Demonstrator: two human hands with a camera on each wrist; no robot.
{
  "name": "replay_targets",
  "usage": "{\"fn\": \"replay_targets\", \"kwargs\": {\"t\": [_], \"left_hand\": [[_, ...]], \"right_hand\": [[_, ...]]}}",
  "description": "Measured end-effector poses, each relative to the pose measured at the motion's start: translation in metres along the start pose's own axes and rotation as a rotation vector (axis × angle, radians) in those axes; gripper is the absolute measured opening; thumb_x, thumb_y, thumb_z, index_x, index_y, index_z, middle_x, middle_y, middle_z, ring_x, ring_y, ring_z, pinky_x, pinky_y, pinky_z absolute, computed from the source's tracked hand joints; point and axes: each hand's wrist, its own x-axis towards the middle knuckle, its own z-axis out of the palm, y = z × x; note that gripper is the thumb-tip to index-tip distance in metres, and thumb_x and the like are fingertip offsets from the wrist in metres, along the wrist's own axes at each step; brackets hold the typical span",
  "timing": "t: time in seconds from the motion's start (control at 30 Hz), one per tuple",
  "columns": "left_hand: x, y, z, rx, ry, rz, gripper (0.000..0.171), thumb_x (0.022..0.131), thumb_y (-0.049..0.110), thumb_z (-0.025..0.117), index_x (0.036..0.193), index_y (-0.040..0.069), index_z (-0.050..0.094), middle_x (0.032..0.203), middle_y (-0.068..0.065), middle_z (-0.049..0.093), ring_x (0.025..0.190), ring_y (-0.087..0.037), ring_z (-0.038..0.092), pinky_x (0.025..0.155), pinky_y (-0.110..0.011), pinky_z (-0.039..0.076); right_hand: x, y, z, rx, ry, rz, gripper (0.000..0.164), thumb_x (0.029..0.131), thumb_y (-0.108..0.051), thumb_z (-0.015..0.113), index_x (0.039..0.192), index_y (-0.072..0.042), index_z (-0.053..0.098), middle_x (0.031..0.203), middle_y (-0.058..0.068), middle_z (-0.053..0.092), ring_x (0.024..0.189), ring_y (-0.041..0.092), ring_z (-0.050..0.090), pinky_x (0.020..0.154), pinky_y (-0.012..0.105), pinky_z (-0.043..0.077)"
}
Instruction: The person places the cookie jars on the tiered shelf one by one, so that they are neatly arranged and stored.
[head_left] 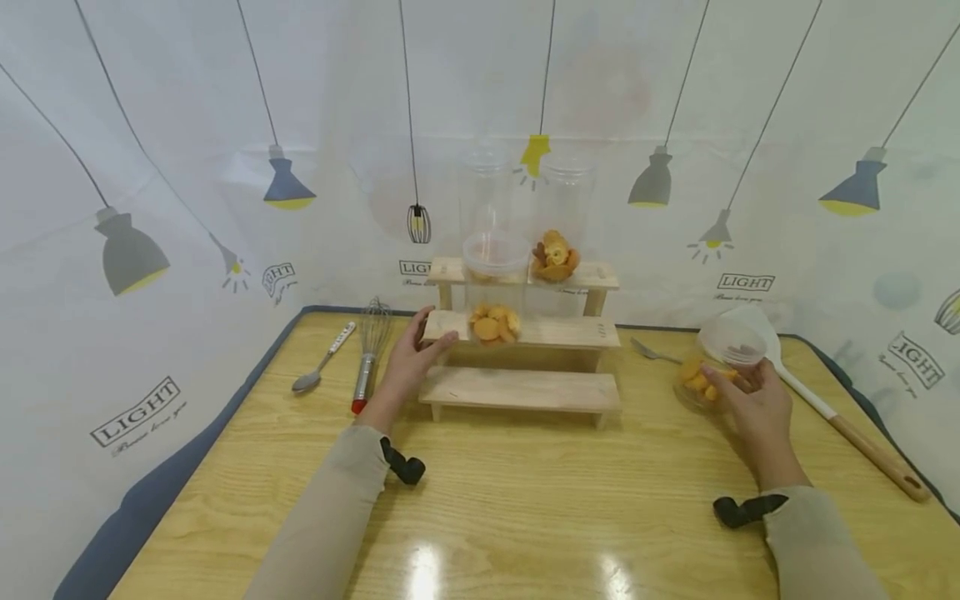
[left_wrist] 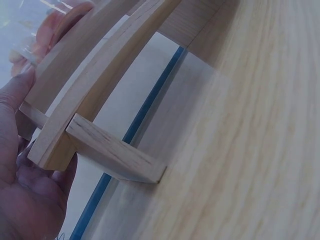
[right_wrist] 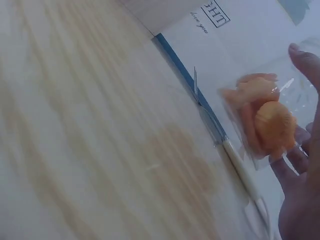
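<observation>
My left hand (head_left: 408, 367) grips the left end of the middle step of a three-step wooden stand (head_left: 517, 387). In the left wrist view the thumb lies along the step near a clear jar, fingers around the wooden end (left_wrist: 55, 155). A clear jar of orange crackers (head_left: 491, 325) stands on that middle step. Two more clear jars rise from the top step; the right one (head_left: 555, 254) has brown and orange snacks at its bottom. At the right, my right hand (head_left: 757, 408) holds a clear lidded jar (right_wrist: 267, 120) of orange snacks, tilted in the right wrist view.
Left of the stand lie a spoon (head_left: 322, 362) and a whisk (head_left: 367, 354) with a red-tipped handle. A fork (head_left: 652, 352) lies behind the held jar. A white spatula with a wooden handle (head_left: 877, 454) stretches along the right edge. A lamp-printed sheet (head_left: 337, 83) hangs behind.
</observation>
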Motion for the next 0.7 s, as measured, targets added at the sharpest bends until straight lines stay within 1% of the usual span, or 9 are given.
{"fn": "replay_targets", "kwargs": {"t": [0.07, 0.13, 0.23, 0.37, 0.43, 0.47, 0.6, 0.67, 0.7], "left_hand": [[0.0, 0.0, 0.0, 0.005, 0.0, 0.001, 0.08, 0.095, 0.042, 0.07, 0.16, 0.032, 0.025, 0.168, 0.0, 0.009, 0.142, -0.029, 0.039, 0.113, -0.047, 0.038], [0.0, 0.0, 0.0, 0.007, 0.0, 0.003, 0.08, 0.095, 0.042, 0.07, 0.16, 0.032, 0.024, 0.168, 0.0, 0.009, 0.143, -0.028, 0.039, 0.113, -0.047, 0.038], [0.0, 0.0, -0.001, 0.006, -0.001, 0.0, 0.08, 0.095, 0.042, 0.07, 0.16, 0.032, 0.024, 0.168, 0.0, 0.009, 0.143, -0.028, 0.038, 0.113, -0.046, 0.038], [-0.001, 0.0, -0.001, 0.007, -0.002, -0.006, 0.08, 0.095, 0.042, 0.07, 0.16, 0.032, 0.025, 0.168, -0.001, 0.008, 0.144, -0.029, 0.037, 0.113, -0.047, 0.037], [-0.001, 0.001, -0.001, 0.009, -0.004, -0.009, 0.08, 0.095, 0.043, 0.07, 0.16, 0.032, 0.025, 0.168, -0.001, 0.008, 0.144, -0.029, 0.036, 0.113, -0.047, 0.037], [-0.001, 0.001, -0.001, 0.011, -0.006, -0.01, 0.08, 0.095, 0.043, 0.07, 0.16, 0.033, 0.025, 0.168, -0.001, 0.008, 0.144, -0.029, 0.036, 0.113, -0.047, 0.037], [-0.002, 0.003, -0.001, 0.012, -0.009, -0.015, 0.08, 0.095, 0.043, 0.07, 0.16, 0.033, 0.024, 0.168, -0.001, 0.008, 0.144, -0.028, 0.036, 0.112, -0.046, 0.038], [-0.003, 0.004, -0.001, 0.01, -0.008, -0.018, 0.08, 0.095, 0.042, 0.07, 0.16, 0.033, 0.024, 0.168, -0.001, 0.008, 0.144, -0.029, 0.036, 0.112, -0.047, 0.038], [-0.003, 0.004, -0.001, 0.009, -0.007, -0.021, 0.08, 0.095, 0.042, 0.07, 0.16, 0.033, 0.024, 0.168, -0.001, 0.008, 0.144, -0.028, 0.036, 0.112, -0.047, 0.038]], "right_hand": [[0.0, -0.005, 0.003, 0.032, 0.024, -0.026, 0.065, 0.09, -0.034, 0.077, 0.147, -0.025, 0.046, 0.138, -0.01, 0.052, 0.135, 0.016, 0.047, 0.1, 0.012, 0.042], [0.0, -0.01, 0.006, 0.065, 0.043, -0.044, 0.064, 0.089, -0.03, 0.079, 0.145, -0.023, 0.048, 0.136, -0.01, 0.053, 0.133, 0.012, 0.048, 0.1, 0.013, 0.042], [0.0, -0.017, 0.008, 0.07, 0.054, -0.05, 0.064, 0.089, -0.029, 0.079, 0.145, -0.023, 0.049, 0.138, -0.01, 0.053, 0.132, 0.009, 0.048, 0.103, 0.015, 0.042], [-0.003, -0.028, 0.007, 0.057, 0.038, -0.042, 0.065, 0.09, -0.032, 0.077, 0.147, -0.024, 0.046, 0.144, -0.005, 0.05, 0.138, 0.012, 0.044, 0.105, 0.014, 0.039], [-0.004, -0.036, 0.008, 0.078, 0.029, -0.051, 0.066, 0.091, -0.03, 0.077, 0.148, -0.023, 0.045, 0.148, -0.001, 0.049, 0.14, 0.015, 0.043, 0.106, 0.014, 0.037], [-0.004, -0.04, 0.008, 0.107, 0.022, -0.055, 0.066, 0.091, -0.028, 0.077, 0.148, -0.022, 0.046, 0.149, 0.0, 0.049, 0.141, 0.016, 0.042, 0.106, 0.014, 0.037], [-0.005, -0.061, 0.016, 0.186, 0.001, -0.107, 0.067, 0.09, -0.019, 0.078, 0.149, -0.02, 0.047, 0.15, 0.003, 0.048, 0.14, 0.017, 0.043, 0.105, 0.013, 0.038], [-0.006, -0.071, 0.021, 0.198, -0.011, -0.134, 0.067, 0.09, -0.017, 0.078, 0.149, -0.021, 0.047, 0.15, 0.002, 0.049, 0.139, 0.017, 0.044, 0.104, 0.013, 0.039], [-0.006, -0.076, 0.024, 0.184, -0.013, -0.151, 0.067, 0.09, -0.017, 0.078, 0.149, -0.021, 0.048, 0.15, 0.002, 0.049, 0.138, 0.017, 0.045, 0.104, 0.014, 0.039]]}}
